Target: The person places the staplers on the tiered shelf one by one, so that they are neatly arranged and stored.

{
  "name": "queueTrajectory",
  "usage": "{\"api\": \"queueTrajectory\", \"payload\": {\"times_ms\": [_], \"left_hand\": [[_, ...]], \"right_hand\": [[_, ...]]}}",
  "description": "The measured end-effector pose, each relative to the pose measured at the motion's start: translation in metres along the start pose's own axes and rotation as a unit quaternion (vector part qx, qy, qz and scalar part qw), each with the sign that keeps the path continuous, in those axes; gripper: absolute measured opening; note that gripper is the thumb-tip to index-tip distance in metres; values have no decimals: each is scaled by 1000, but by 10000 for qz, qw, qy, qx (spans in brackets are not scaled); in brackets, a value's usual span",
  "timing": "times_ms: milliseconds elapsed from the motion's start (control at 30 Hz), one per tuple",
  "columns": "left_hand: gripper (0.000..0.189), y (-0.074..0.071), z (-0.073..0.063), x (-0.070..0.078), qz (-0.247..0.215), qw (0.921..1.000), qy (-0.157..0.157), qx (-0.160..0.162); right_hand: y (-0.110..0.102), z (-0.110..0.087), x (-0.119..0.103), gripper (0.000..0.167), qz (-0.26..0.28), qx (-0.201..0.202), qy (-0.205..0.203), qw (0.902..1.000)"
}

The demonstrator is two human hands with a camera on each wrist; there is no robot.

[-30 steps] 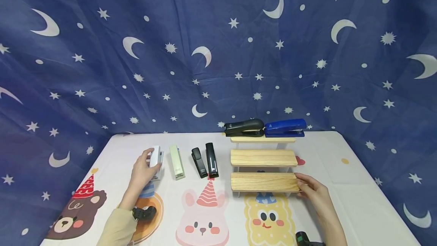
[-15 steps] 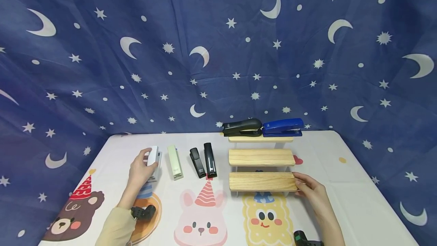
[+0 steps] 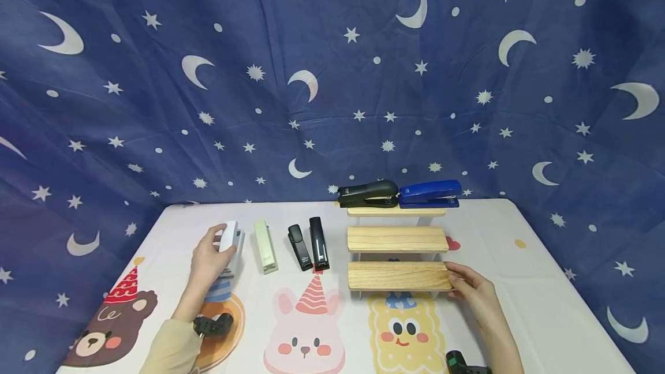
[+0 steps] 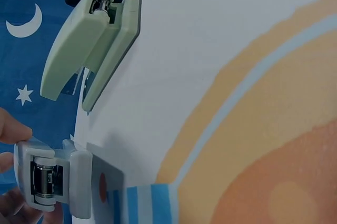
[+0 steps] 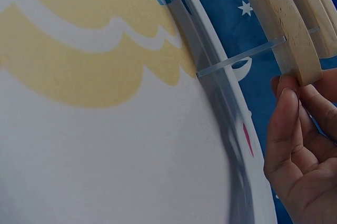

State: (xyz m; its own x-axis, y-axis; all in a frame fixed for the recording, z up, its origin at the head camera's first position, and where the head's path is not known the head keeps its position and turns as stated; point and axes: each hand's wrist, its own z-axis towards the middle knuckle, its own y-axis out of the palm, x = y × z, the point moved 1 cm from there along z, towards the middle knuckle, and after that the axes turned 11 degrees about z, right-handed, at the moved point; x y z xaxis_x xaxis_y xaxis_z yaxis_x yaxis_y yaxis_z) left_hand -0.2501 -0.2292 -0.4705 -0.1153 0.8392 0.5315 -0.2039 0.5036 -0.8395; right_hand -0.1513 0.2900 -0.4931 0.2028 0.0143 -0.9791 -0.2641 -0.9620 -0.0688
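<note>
My left hand (image 3: 209, 258) grips a white stapler (image 3: 229, 242) at the left of the table, thumb on its near right side and fingers round its far side. In the left wrist view that stapler (image 4: 79, 182) shows its end, with a shadow beside it on the cloth. Just right of it lies a pale green stapler (image 3: 266, 247). At the lowest step's right end, my right hand (image 3: 475, 290) pinches the wooden board (image 3: 397, 276) of a three-step display rack. Thumb and fingers meet at the board's corner in the right wrist view.
Two black staplers, one small (image 3: 300, 248) and one longer (image 3: 319, 244), lie mid-table. On the rack's top step sit a black stapler (image 3: 369, 194) and a blue stapler (image 3: 429, 194). The bare middle step (image 3: 397, 239) is between. A starry blue curtain (image 3: 332, 103) hangs behind.
My left hand has shifted slightly left with the white stapler, widening the gap to the green one. The view has panned a little; my right hand stays on the rack.
</note>
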Motion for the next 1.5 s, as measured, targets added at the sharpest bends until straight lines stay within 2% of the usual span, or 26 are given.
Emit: {"api": "queueTrajectory", "payload": {"times_ms": [300,933,1200,1500], "left_hand": [[64,-6,-4,8,-46,10000,-3,38],[64,-13,-13,33,-268,9992,290,82],[63,-17,-18,46,-318,9983,464,161],[64,-20,-25,64,-434,9974,575,24]], "right_hand": [[0,-1,-1,43,-2,-8,20,10000],[-1,-1,-1,45,44,-123,-114,9998],[0,-1,-1,44,34,-94,-95,9999],[-1,-1,-1,45,-34,-99,-94,9999]]}}
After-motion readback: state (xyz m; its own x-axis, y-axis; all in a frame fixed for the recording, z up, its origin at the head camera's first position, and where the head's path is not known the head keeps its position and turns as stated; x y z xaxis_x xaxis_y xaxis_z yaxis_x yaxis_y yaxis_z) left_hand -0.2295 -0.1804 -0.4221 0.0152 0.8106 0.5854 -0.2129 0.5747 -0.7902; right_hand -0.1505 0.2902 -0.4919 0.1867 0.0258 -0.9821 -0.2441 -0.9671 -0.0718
